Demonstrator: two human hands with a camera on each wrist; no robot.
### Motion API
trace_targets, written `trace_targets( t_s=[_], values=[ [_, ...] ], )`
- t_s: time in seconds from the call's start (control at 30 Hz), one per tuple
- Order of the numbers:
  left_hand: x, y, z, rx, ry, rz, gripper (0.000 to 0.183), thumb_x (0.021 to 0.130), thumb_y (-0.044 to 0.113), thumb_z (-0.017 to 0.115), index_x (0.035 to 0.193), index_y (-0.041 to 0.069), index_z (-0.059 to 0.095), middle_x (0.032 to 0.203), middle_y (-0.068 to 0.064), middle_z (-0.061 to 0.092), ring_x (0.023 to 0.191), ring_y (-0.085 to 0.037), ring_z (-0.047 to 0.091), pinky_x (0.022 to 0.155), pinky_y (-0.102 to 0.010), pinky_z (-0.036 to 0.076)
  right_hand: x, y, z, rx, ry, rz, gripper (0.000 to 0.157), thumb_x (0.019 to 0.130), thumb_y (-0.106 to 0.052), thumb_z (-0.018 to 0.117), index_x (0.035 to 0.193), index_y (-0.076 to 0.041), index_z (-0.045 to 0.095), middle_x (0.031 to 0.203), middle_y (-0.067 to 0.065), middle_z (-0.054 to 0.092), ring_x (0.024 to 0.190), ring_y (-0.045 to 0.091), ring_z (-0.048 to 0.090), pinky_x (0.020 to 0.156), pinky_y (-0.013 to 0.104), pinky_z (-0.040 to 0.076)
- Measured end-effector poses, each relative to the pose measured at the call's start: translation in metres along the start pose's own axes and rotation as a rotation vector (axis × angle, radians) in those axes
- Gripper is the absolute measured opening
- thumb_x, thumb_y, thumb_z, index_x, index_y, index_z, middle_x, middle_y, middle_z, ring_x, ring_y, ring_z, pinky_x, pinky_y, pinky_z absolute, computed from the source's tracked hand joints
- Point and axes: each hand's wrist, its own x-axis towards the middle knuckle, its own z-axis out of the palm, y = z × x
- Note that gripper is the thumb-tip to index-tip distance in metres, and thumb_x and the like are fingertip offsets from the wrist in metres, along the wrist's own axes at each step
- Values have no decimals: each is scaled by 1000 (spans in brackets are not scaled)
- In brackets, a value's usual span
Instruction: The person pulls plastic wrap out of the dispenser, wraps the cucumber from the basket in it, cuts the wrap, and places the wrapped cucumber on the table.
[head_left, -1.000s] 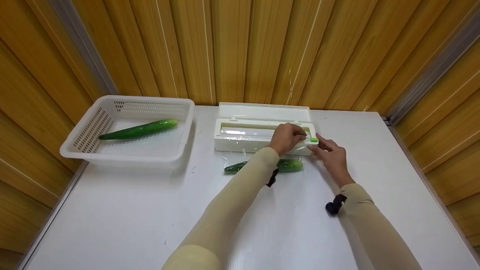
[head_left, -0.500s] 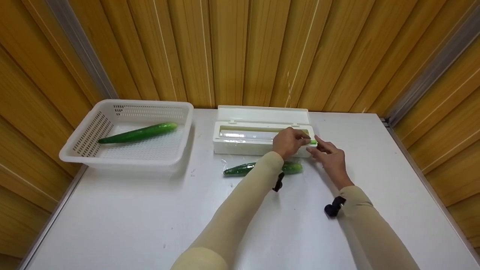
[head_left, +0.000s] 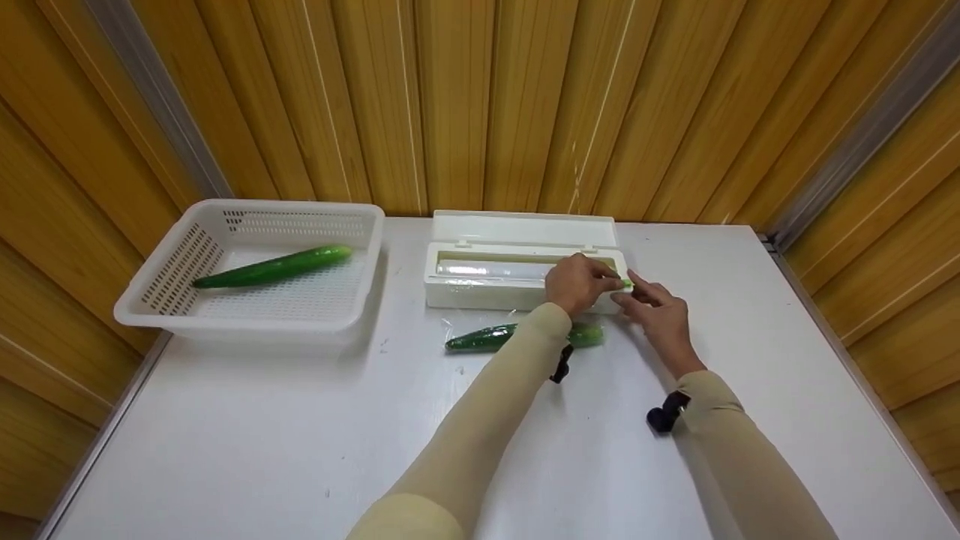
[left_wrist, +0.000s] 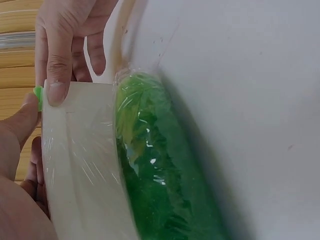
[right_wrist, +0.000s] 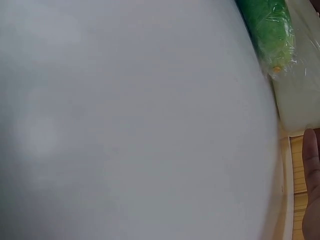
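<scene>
A white cling film dispenser (head_left: 487, 294) stands with its lid up and a roll of film inside. My left hand (head_left: 576, 285) reaches across its front and pinches the green slider (left_wrist: 38, 98) at the right end. With thumb and fingers, my right hand (head_left: 660, 319) grips that same end of the box. In front lies a cucumber (head_left: 480, 340) wrapped in clear film, its middle hidden by my left forearm in the head view. Close up in the left wrist view, the wrapped cucumber (left_wrist: 155, 165) lies along the box front, film stretching over both.
To the left, a white perforated basket (head_left: 247, 324) holds another cucumber (head_left: 274, 268). Both stand on a white table (head_left: 262, 435). Wood-patterned panels (head_left: 457, 105) rise behind and at both sides.
My left hand has shifted slightly right, from beside the green slider onto it. My right hand has kept its grip on the box end. The head view has tilted a little.
</scene>
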Motion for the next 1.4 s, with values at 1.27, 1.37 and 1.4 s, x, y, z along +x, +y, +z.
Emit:
trace_targets(
  t_s=[1.27,1.37,1.4],
  values=[
    [-5,-7,-9,-30,-22,97,14,100,30,78,110,25,86,99,13,69,91,-5,60,83,-24,48,-2,-4,3,-44,-2,-49,54,96,-8,81,145,0,61,112,15,67,89,10,70,79,24,60],
    [-6,-8,-8,-32,-27,97,17,98,35,80,113,28,85,99,15,67,89,-4,59,81,-23,48,-3,-3,2,-32,3,-47,54,95,-7,81,145,0,61,110,14,67,89,11,70,79,25,60],
    [-6,-8,-7,-38,-22,95,17,98,35,80,112,28,86,98,15,67,89,-3,59,81,-23,48,-3,-2,2,-28,5,-45,54,95,-8,81,145,0,61,110,13,67,88,12,70,79,25,60]
  ],
)
